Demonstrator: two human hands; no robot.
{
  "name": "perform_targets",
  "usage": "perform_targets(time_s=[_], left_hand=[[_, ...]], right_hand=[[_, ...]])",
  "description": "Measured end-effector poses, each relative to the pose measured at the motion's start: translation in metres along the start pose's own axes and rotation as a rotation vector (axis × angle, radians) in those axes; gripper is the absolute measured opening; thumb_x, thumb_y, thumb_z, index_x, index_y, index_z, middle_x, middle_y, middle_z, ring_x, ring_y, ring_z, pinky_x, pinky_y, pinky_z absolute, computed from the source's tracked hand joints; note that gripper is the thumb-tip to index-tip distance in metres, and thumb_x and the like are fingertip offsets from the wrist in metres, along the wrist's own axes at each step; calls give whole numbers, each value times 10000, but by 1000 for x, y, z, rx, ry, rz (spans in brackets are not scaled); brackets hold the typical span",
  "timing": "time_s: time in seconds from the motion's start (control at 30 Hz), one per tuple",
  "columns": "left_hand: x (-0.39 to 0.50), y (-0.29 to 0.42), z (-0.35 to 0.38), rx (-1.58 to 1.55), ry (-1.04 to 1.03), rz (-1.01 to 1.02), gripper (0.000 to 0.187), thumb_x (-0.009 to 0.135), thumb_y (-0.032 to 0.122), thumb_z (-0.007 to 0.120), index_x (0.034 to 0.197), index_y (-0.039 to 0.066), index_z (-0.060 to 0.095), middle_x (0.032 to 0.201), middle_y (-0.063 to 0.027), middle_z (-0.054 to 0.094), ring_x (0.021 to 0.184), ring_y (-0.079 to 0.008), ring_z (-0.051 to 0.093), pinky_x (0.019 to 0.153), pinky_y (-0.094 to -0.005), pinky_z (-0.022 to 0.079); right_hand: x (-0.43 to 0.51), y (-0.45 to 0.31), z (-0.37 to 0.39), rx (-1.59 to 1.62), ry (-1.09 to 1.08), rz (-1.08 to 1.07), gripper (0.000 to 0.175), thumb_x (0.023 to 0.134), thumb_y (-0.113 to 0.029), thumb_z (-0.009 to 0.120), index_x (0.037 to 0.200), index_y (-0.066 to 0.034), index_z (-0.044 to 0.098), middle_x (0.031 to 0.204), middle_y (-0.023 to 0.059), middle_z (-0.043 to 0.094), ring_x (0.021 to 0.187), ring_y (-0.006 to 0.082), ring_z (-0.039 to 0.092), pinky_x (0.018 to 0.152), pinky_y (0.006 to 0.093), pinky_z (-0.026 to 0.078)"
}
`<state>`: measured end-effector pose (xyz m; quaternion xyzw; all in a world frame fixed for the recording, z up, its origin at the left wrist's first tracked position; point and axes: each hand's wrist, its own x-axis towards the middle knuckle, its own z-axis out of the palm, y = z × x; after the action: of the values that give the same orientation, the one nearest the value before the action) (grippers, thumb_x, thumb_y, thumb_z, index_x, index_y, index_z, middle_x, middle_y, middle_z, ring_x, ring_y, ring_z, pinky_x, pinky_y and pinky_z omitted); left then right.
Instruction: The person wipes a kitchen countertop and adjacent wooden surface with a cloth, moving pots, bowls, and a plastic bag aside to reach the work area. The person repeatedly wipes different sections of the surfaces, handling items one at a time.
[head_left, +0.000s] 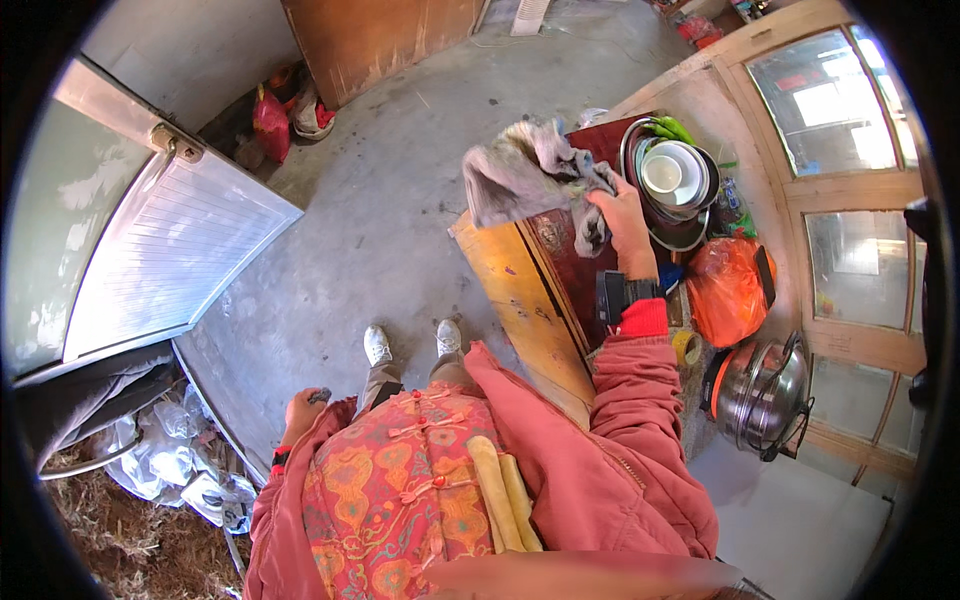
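Note:
A crumpled grey rag (517, 176) hangs from my right hand (626, 217), which grips one end of it. The cloth is above the dark red top of a wooden cabinet (581, 281), and its left part reaches past the cabinet's edge over the floor. Low at my side, my left hand (302, 412) is curled around a small dark grey thing (321, 394), too little of which shows to name. Just beyond my right hand, white bowls (664, 174) are stacked in metal basins, with green peppers (671, 127) at their far side.
An orange plastic bag (727, 289), a roll of yellow tape (685, 347) and a lidded metal pot (769, 394) stand along the windowed wooden frame (795, 195). At left are a white door (180, 240) and clear plastic bags (169, 457). A pink bag (270, 124) lies by the far wall.

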<state>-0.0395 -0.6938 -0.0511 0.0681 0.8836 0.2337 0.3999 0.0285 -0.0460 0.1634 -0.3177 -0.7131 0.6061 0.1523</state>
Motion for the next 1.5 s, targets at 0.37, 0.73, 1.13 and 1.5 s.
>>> perform_targets(time_s=[0.37, 0.73, 1.13, 1.5], left_hand=[[10, 27, -26, 79, -125, 23, 402, 720, 331, 710, 1025, 69, 689, 926, -149, 694, 873, -248, 667, 794, -339, 504], [105, 36, -37, 279, -326, 282, 366, 739, 258, 683, 1041, 53, 678, 925, -145, 696, 854, -229, 670, 764, -324, 509], [128, 80, -36, 390, -321, 506, 332, 730, 220, 644, 1024, 70, 684, 903, -131, 697, 842, -221, 667, 758, -330, 505], [67, 88, 23, 386, -371, 387, 366, 778, 316, 689, 1030, 50, 682, 928, -133, 700, 868, -219, 671, 773, -320, 507]], right_hand=[[3, 140, 98, -1176, 289, -184, 403, 748, -234, 690, 1130, -312, 587, 1431, 131, 348, 1310, 389, 316, 976, 642, 290], [-212, 184, 19, -1235, 493, -70, 194, 721, -133, 641, 885, -235, 657, 1308, 75, 485, 1231, 340, 411, 929, 587, 358], [-263, 166, 3, -1180, 723, 325, 507, 701, -105, 641, 1182, -262, 611, 1335, 160, 459, 1244, 357, 389, 1027, 509, 298], [-328, 221, -34, -1085, 628, -44, 456, 712, -124, 624, 1151, -245, 650, 1291, 131, 493, 1243, 353, 402, 1050, 505, 277]])
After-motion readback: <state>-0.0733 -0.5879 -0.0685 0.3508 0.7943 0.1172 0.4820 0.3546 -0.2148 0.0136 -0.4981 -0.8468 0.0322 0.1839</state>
